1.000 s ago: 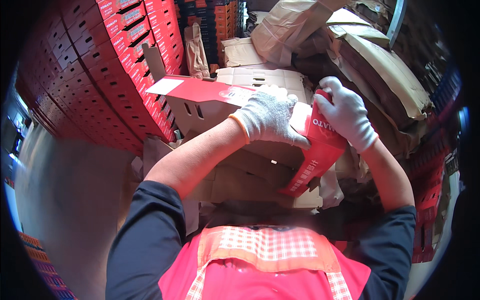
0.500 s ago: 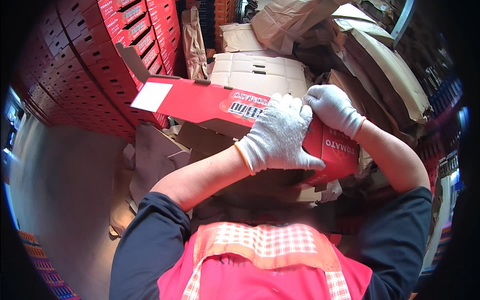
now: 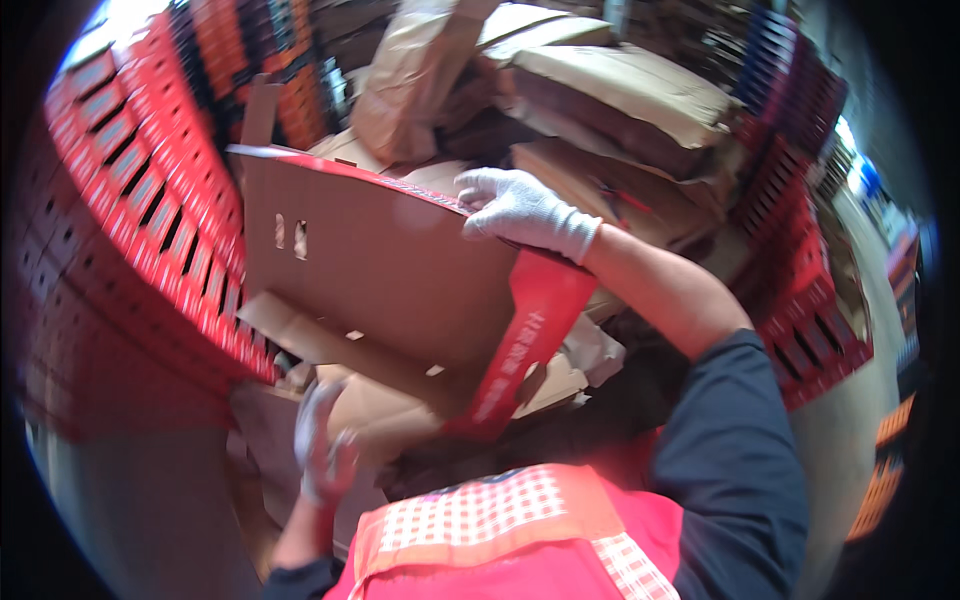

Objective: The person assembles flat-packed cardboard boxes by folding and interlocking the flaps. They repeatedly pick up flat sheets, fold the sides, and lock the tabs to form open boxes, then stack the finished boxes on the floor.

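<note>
A partly folded red cardboard box (image 3: 390, 265) stands tilted before me, its plain brown inside facing me and a red side flap (image 3: 530, 340) on its right. Over its upper edge, near the right corner, my gloved right hand (image 3: 525, 210) is closed with fingers curled round the rim. My gloved left hand (image 3: 325, 445) is below the box's lower left flap (image 3: 300, 335), apart from it. Its fingers are spread and slightly blurred, with nothing seen in them.
Tall stacks of red cartons (image 3: 160, 190) rise at the left. Paper-wrapped bundles (image 3: 620, 95) and brown paper lie piled behind the box. More red crates (image 3: 800, 310) stand at the right, with orange crates (image 3: 880, 480) on the floor farther out.
The box has turned so its brown inside faces me. My left hand has left the box and dropped to the lower left; my right hand stays on the edge. The view has swung right.
</note>
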A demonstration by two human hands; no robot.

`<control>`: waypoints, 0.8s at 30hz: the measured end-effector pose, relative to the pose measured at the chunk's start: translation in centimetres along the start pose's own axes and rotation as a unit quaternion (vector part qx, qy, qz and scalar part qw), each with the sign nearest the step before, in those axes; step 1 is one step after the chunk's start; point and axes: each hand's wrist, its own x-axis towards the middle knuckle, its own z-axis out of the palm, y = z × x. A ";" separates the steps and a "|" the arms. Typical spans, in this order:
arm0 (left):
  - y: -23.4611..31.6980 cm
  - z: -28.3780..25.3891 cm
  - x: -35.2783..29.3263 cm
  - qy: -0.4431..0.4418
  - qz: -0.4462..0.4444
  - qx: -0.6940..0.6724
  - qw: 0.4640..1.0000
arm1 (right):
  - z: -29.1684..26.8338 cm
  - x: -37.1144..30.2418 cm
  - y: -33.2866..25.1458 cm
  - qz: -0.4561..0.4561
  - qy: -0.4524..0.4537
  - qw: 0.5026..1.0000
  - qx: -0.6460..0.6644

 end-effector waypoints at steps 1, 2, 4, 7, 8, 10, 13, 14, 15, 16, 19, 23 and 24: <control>0.8 -0.1 -1.2 0.043 -0.073 -0.028 0.996 | -1.7 -0.1 2.3 0.003 -0.019 1.000 -0.020; 1.2 -0.9 -1.5 0.044 -0.009 0.069 0.997 | -2.3 -1.5 4.7 -0.022 0.009 0.998 0.053; 1.9 -0.2 -0.7 0.164 -0.030 -0.062 0.984 | 0.9 -4.5 9.5 0.278 0.042 0.897 0.341; 1.9 0.6 4.3 -0.079 -0.041 -0.139 0.986 | 9.8 -10.3 15.5 0.272 -0.034 0.962 -0.009; 2.2 2.0 6.3 -0.150 0.083 0.038 0.984 | 12.1 -11.5 16.5 0.338 -0.108 0.922 -0.156; 3.9 3.9 8.9 -0.178 0.096 0.096 0.975 | 11.4 -11.0 17.3 0.281 -0.062 0.937 -0.200; 6.7 7.5 11.1 -0.153 0.171 0.100 0.968 | 5.3 -8.8 12.8 0.188 0.149 0.957 -0.162; 7.4 8.4 11.6 -0.127 0.190 0.075 0.971 | 3.3 -8.3 10.0 0.109 0.295 0.946 -0.079; 8.0 8.9 11.9 -0.115 0.186 0.038 0.975 | 1.7 -8.1 6.7 0.026 0.328 0.942 0.062; 8.3 9.4 12.2 -0.137 0.177 0.021 0.974 | 0.6 -8.3 3.5 -0.102 0.355 0.910 0.191; 7.9 9.9 12.4 -0.168 0.183 -0.030 0.968 | 0.9 -10.8 -4.1 -0.204 0.286 0.932 0.095; 6.3 11.1 11.0 -0.061 0.207 -0.057 0.975 | 3.0 -12.3 -8.1 -0.243 0.108 0.946 -0.184; 6.0 11.6 10.5 -0.061 0.193 -0.058 0.978 | 3.3 -12.5 -8.5 -0.231 0.135 0.943 -0.198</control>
